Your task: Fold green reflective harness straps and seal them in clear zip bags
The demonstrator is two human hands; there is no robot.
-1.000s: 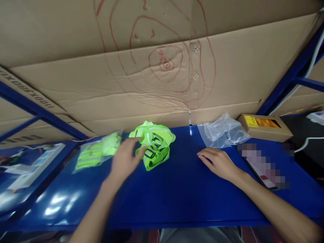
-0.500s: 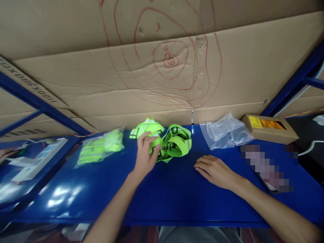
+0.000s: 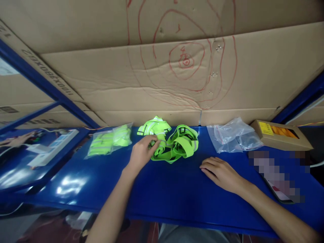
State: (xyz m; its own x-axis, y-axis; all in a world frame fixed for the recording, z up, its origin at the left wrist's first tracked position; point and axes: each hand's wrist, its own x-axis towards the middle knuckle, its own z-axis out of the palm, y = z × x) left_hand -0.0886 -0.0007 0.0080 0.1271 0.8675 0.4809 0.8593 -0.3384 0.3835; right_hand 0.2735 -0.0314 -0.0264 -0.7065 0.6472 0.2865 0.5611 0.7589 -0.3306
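A heap of fluorescent yellow-green reflective straps (image 3: 181,148) with silver stripes and dark parts lies loosely coiled on the blue table (image 3: 162,192). At its left side is my left hand (image 3: 143,151), fingers bent and closed with the thumb on a strap. Another folded reflective bundle (image 3: 155,126) sits just behind that hand. My right hand (image 3: 220,171) rests palm down on the table to the right of the heap, holding nothing, its fingers loosely stretched out.
Two clear bags of folded yellow-green straps (image 3: 108,141) lie to the left. Clear plastic bags (image 3: 229,135) and an open-windowed cardboard box (image 3: 282,135) are at the back right, a blurred-out phone-like object (image 3: 280,192) in front. A power strip (image 3: 55,148) and another person's hand (image 3: 21,139) are far left.
My left hand has moved slightly left and its fingers have closed at the strap. The right hand stays on the table. The whole view has shifted, moving things rightward.
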